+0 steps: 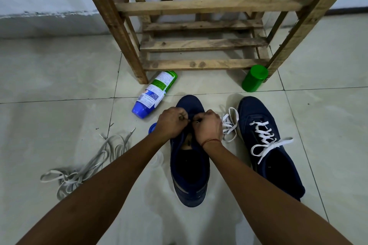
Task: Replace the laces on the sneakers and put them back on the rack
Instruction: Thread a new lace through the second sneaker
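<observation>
Two dark blue sneakers stand on the tiled floor, toes toward the wooden rack (201, 45). The left sneaker (189, 165) has no lace showing in its eyelets. My left hand (171, 120) and my right hand (207, 125) are both curled over its front eyelets, fingertips pinched together on the shoe's upper; what they pinch is hidden. A clean white lace (230, 125) lies bunched on the floor right beside my right hand. The right sneaker (266, 145) is laced in white with loose ends.
A heap of greyish old laces (85, 165) lies on the floor at left. A green and blue spray can (154, 93) lies on its side before the rack's left leg. A green cap (254, 78) stands by the right leg. A blue lid (152, 127) peeks from under my left wrist.
</observation>
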